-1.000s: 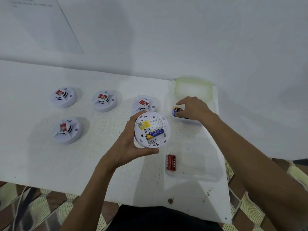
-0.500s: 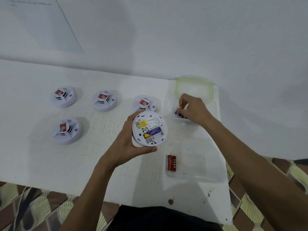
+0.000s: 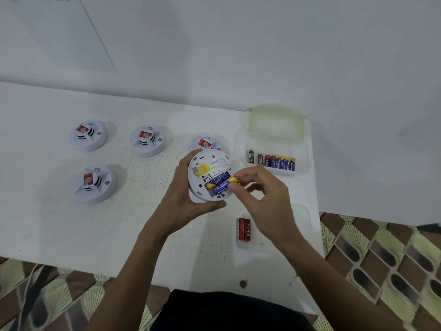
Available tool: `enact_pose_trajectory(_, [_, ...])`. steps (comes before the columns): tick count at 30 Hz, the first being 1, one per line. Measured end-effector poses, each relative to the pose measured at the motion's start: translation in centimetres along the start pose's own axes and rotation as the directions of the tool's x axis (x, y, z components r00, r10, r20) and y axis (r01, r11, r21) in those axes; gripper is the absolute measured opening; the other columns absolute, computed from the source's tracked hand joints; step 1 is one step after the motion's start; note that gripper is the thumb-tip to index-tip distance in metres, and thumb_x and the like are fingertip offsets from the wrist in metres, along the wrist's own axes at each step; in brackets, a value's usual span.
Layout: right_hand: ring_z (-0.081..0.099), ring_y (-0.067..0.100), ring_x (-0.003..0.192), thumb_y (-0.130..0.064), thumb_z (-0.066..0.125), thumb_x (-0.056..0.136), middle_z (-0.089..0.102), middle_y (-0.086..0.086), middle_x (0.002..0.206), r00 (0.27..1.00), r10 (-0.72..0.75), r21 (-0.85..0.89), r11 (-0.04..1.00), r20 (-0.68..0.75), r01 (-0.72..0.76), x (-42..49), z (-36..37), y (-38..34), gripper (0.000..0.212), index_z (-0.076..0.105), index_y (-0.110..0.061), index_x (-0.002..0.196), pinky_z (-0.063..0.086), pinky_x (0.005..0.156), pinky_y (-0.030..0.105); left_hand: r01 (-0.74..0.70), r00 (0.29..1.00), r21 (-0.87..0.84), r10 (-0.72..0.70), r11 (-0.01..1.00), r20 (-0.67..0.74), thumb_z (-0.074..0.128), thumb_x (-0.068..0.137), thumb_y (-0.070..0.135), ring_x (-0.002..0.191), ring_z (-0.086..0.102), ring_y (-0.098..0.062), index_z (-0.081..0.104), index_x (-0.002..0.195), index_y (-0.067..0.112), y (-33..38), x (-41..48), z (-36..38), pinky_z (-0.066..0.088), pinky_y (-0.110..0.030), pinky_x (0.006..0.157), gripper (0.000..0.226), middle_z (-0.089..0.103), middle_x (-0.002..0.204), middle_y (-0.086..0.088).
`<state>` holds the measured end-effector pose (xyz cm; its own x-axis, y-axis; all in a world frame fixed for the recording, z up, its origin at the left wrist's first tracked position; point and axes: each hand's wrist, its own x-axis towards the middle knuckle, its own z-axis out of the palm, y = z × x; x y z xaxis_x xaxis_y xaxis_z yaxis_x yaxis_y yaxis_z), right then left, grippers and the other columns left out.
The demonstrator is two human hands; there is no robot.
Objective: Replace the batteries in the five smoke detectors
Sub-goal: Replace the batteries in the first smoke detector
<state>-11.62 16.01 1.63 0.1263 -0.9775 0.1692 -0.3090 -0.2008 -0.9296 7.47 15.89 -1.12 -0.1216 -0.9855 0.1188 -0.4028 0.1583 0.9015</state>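
**A:** How is the white surface [image 3: 71, 223] laid out?

**B:** Four smoke detectors [image 3: 88, 136] are set face up on the left, presumably awaiting their turn. A clear container [image 3: 303, 149] of fresh batteries [image 3: 279, 161] is kept far right, within reach. Two red batteries [image 3: 244, 229], probably spent, are laid in a near tray [image 3: 274, 244].

**A:** And the fifth smoke detector [image 3: 210, 163]?

**B:** It is gripped back-up by the left hand [image 3: 183, 199], fingers curled round its rim, so the open bay is presented.

**A:** The right hand [image 3: 265, 199]?

**B:** A blue-and-yellow battery [image 3: 232, 179] is pinched between thumb and forefinger and angled into the bay beside a seated battery [image 3: 214, 187].
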Motion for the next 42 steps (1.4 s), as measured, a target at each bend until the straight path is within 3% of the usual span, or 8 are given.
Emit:
enact_pose_trajectory(6, [0.054,0.010,0.120,-0.022,0.070,0.087,0.055,0.002,0.128,0.998,0.005,0.048,0.999,-0.062,-0.002,-1.1,1.3,0.7,0.022,0.066,-0.012,0.106,0.056,0.080,0.016,-0.036,0.999,-0.067,0.035,0.997,-0.016,0.073,0.062,0.064,0.124,0.036,0.015,0.021,0.136,0.035,0.5,-0.4,0.1,0.033,-0.003,0.097,0.094,0.032,0.135,0.034])
enact_pose_trajectory(12, [0.055,-0.012,0.111,-0.032,0.065,0.085,0.056,-0.005,0.121,0.988,-0.055,0.048,0.997,-0.144,0.063,-2.2,2.4,0.4,0.035,0.070,-0.004,0.106,0.054,0.073,0.010,-0.029,1.000,-0.075,0.029,0.997,-0.008,0.074,0.066,0.055,0.123,0.035,0.019,0.024,0.133,0.035,0.8,-0.8,-0.1,0.031,0.000,0.095,0.087,0.030,0.135,0.026])
enact_pose_trajectory(14, [0.058,-0.009,0.110,-0.029,0.064,0.087,0.058,-0.001,0.122,0.979,-0.115,0.006,0.993,-0.167,0.118,-2.4,2.8,0.5,0.032,0.072,-0.004,0.105,0.055,0.074,0.011,-0.020,1.000,-0.089,0.019,0.996,-0.004,0.076,0.067,0.040,0.122,0.035,0.019,0.025,0.132,0.035,0.6,-1.1,-0.3,0.031,0.000,0.096,0.083,0.030,0.135,0.024])
enact_pose_trajectory(18, [0.065,0.011,0.105,-0.025,0.066,0.089,0.061,0.011,0.124,0.973,-0.184,-0.060,0.982,-0.140,0.177,-2.5,3.8,0.5,0.026,0.074,-0.005,0.105,0.058,0.074,0.015,-0.037,0.999,-0.088,0.036,0.995,-0.017,0.069,0.067,0.065,0.125,0.037,0.014,0.025,0.135,0.035,0.4,-1.7,-1.0,0.032,-0.002,0.096,0.087,0.032,0.137,0.026])
enact_pose_trajectory(26, [0.064,0.004,0.101,-0.013,0.059,0.095,0.068,-0.005,0.109,0.997,-0.058,0.044,0.997,0.051,0.056,-0.4,4.3,-0.7,0.021,0.064,-0.015,0.115,0.054,0.074,0.013,0.006,0.999,-0.067,-0.009,0.998,-0.053,0.075,0.060,0.064,0.126,0.041,0.005,0.026,0.136,0.038,-0.8,-2.5,-4.5,0.039,-0.008,0.098,0.094,0.036,0.132,0.040])
enact_pose_trajectory(29, [0.064,0.004,0.092,-0.013,0.058,0.095,0.069,-0.004,0.098,0.996,0.041,-0.140,0.990,0.081,-0.029,1.2,5.0,-0.1,0.023,0.063,-0.018,0.117,0.052,0.078,0.014,0.029,0.998,-0.073,-0.033,0.997,-0.057,0.081,0.058,0.046,0.127,0.044,-0.001,0.027,0.136,0.037,-1.6,-3.0,-6.1,0.043,-0.016,0.099,0.095,0.040,0.134,0.029])
enact_pose_trajectory(33, [0.059,0.018,0.107,-0.023,0.059,0.094,0.065,0.005,0.120,0.965,0.144,-0.509,0.861,0.221,-0.012,2.9,7.0,1.5,0.041,0.054,-0.016,0.134,0.047,0.093,0.029,0.040,0.997,-0.077,-0.045,0.996,-0.068,0.080,0.058,0.044,0.126,0.044,-0.002,0.027,0.135,0.039,-2.3,-3.4,-7.9,0.044,-0.014,0.096,0.093,0.041,0.132,0.031])
enact_pose_trajectory(42, [0.051,0.024,0.112,-0.035,0.057,0.094,0.059,0.007,0.123,0.922,0.264,-0.763,0.644,0.283,0.050,3.7,10.4,3.2,0.044,0.052,-0.013,0.132,0.048,0.085,0.036,0.039,0.998,-0.086,-0.043,0.996,-0.045,0.081,0.059,0.043,0.126,0.044,0.000,0.026,0.136,0.037,-3.4,-4.0,-10.0,0.042,-0.012,0.096,0.095,0.041,0.132,0.033])
